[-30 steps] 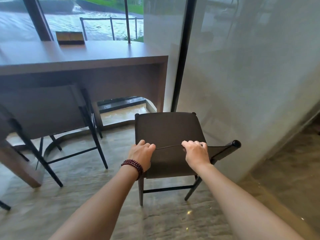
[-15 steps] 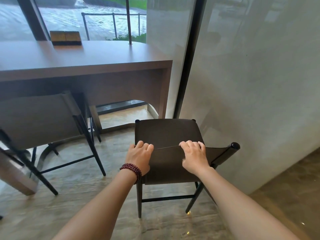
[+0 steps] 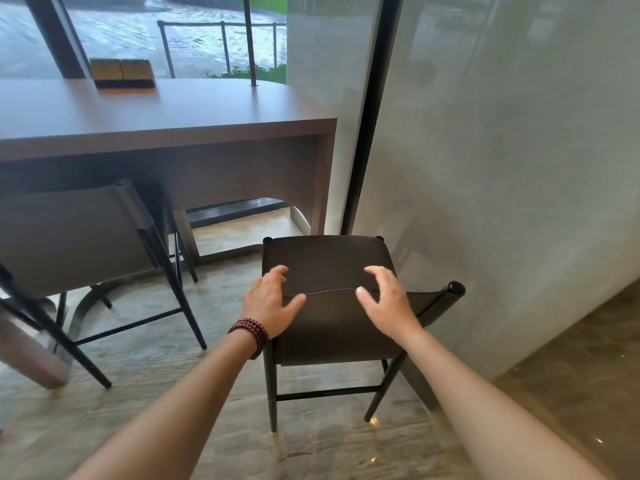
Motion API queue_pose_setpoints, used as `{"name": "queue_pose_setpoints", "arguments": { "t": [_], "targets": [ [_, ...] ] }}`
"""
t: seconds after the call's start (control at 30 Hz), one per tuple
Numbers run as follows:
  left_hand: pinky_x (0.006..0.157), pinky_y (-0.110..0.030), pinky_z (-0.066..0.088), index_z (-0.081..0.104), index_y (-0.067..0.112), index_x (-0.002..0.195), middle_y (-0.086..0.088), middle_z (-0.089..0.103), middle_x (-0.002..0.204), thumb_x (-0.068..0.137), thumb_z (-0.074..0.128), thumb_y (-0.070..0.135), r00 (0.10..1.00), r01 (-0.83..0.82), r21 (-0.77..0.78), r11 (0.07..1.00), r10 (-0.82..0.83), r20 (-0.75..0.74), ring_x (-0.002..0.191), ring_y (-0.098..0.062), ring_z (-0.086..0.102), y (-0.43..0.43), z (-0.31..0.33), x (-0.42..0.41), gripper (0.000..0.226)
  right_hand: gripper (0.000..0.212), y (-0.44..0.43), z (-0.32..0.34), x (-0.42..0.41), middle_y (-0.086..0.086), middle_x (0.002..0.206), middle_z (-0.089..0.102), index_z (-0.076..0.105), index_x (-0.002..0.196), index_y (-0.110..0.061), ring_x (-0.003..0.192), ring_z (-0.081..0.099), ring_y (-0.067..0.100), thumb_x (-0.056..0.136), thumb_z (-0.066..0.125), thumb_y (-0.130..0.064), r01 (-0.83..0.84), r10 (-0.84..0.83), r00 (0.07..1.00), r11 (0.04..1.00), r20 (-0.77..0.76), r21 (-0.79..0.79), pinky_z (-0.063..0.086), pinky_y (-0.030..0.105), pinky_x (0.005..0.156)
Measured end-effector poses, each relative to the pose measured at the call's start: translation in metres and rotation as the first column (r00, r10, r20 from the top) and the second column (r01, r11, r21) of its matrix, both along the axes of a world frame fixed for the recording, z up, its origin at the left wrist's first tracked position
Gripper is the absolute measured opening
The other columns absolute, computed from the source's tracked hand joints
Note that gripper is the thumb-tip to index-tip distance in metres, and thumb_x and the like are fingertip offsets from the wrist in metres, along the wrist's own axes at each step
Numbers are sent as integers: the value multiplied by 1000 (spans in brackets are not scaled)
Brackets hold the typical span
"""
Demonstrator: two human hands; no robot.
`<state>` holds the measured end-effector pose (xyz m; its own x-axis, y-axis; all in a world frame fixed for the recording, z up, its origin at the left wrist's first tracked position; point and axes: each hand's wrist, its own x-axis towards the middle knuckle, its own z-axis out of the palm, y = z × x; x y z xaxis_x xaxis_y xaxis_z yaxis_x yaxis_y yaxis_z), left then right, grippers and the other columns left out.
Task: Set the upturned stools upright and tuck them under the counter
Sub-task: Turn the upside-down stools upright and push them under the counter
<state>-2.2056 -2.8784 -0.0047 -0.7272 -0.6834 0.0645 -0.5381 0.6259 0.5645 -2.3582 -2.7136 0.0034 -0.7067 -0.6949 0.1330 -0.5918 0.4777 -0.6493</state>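
Nearest to me, both forearms run up from the bottom edge toward the dark stool (image 3: 325,268), which stands upright on its legs on the pale stone floor (image 3: 173,393). My left hand (image 3: 270,303), the one with a beaded bracelet (image 3: 250,332) at the wrist, hovers over the left end of the stool's low backrest (image 3: 332,323); my right hand (image 3: 386,301) hovers over the backrest right of its middle. Both hands are spread, fingers fanned and loose, gripping nothing. Whether the palms graze the fabric I cannot tell.

What matters for the coming move is direction. The seat lies just past my fingertips, and the backrest's top edge runs left to right across my view, under both palms. Neither hand is clearly nearer; they sit almost level, one on each side of the middle. A push from both together should, I judge, send the stool straight ahead.

Beyond the seat, the opening under the counter (image 3: 166,133) lies ahead and slightly to the left. The counter's end panel (image 3: 323,185) stands close to the stool's far right corner, so I would steer a little left to clear it.

Further left, a second stool (image 3: 76,237) stands upright with its front under the counter. On the countertop at the far side rests a small wooden box (image 3: 121,73), with the window (image 3: 156,32) behind it.
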Motion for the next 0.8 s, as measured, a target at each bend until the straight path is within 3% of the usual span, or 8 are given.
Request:
{"name": "queue_pose_setpoints", "arguments": {
  "t": [0.1, 0.23, 0.27, 0.33, 0.4, 0.53, 0.73, 0.8],
  "targets": [
    [102, -47, 40, 40, 15, 134, -7, 52, 129, 87, 59, 39, 960, -213, 266, 940, 253, -123, 121, -26, 45, -8, 6, -3, 57, 31, 21, 7, -27, 3, 115, 51, 56, 119, -9, 108, 46, 16, 91, 56, -21, 364, -338, 931, 896, 140, -256, 36, 32, 100],
    [106, -47, 38, 36, 9, 135, -13, 46, 137, 85, 61, 42, 851, -403, 563, 721, 521, -59, 126, -31, 42, -21, 7, -4, 65, 26, 48, 7, -68, 10, 70, 47, 47, 65, -14, 68, 45, 27, 67, 50, -40, 744, -625, 657, 627, 422, -231, 41, 42, 65],
    [105, -48, 39, 34, 9, 136, -13, 44, 138, 83, 62, 44, 830, -436, 615, 657, 558, -8, 126, -32, 43, -22, 4, -4, 69, 29, 52, 10, -73, 13, 76, 51, 51, 69, -10, 72, 49, 31, 68, 53, -38, 796, -659, 586, 576, 472, -185, 45, 44, 68],
    [101, -50, 43, 31, 9, 138, -14, 42, 137, 80, 66, 42, 801, -471, 701, 536, 593, 85, 124, -34, 45, -18, 1, -8, 75, 42, 54, 12, -82, 20, 121, 50, 56, 107, -5, 106, 52, 37, 76, 65, -33, 874, -691, 399, 486, 603, -21, 46, 41, 85],
    [96, -48, 47, 35, 8, 134, -15, 47, 130, 79, 69, 35, 748, -478, 764, 434, 657, 95, 116, -33, 49, -10, 0, -13, 70, 56, 53, 8, -89, 17, 135, 43, 47, 124, -7, 113, 51, 35, 77, 72, -25, 889, -605, 245, 451, 758, 73, 47, 43, 91],
    [97, -43, 46, 43, 2, 128, -19, 53, 127, 77, 73, 23, 513, -558, 782, 280, 856, 59, 113, -36, 54, 4, 0, -29, 63, 62, 48, 4, -81, 14, 127, 53, 41, 130, -15, 103, 58, 33, 76, 73, -9, 866, -347, 105, 492, 932, 86, 52, 55, 84],
    [97, -41, 46, 38, 9, 135, -15, 48, 135, 74, 75, 11, 253, -443, 893, 79, 967, 40, 117, -34, 53, 24, 6, -46, 71, 74, 46, 1, -90, 15, 133, 42, 36, 134, -25, 116, 48, 44, 74, 72, -1, 840, -192, -2, 532, 981, 106, 53, 65, 74],
    [82, -53, 53, 37, 12, 136, -16, 52, 126, 72, 72, 1, 243, -320, 948, -2, 966, 85, 106, -39, 56, 22, 0, -49, 73, 75, 44, -2, -91, 18, 134, 40, 36, 134, -23, 113, 47, 46, 72, 63, 10, 852, -143, -6, 518, 990, 81, 54, 63, 70]
  ]
}}
